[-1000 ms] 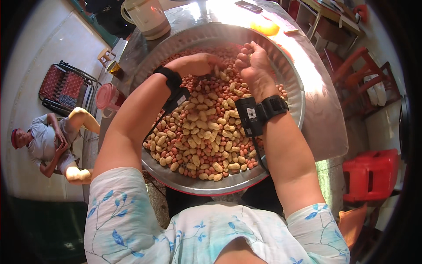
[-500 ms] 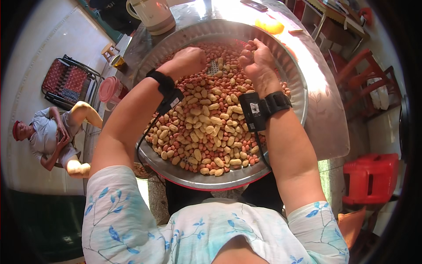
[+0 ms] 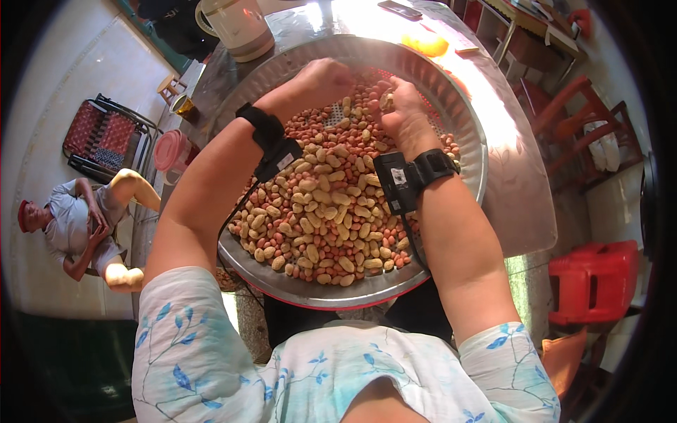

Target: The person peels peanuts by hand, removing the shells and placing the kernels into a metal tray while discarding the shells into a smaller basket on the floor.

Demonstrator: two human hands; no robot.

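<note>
Right hand (image 3: 405, 116) pinches a peanut (image 3: 386, 101) near the basin's (image 3: 451, 92) far rim; left hand (image 3: 321, 81) (curled, contents probably hidden) just beside.

Head-worn fisheye view, facing steeply down, close over tray (image 3: 451, 106)

A round silver metal basin (image 3: 462, 120) holds a heap of tan peanut shells and pinkish-red shelled kernels (image 3: 331, 211); a red perforated sieve shows beneath them. Black wrist straps (image 3: 412, 175) sit on both forearms. The short sleeves (image 3: 190, 345) are pale blue-white with blue leaf sprigs. A cream plastic jug (image 3: 236, 25) stands beyond, beside a pink lidded tub (image 3: 173, 149), a red plastic stool (image 3: 596, 282) and a red-checked folding chair (image 3: 102, 134)
</note>
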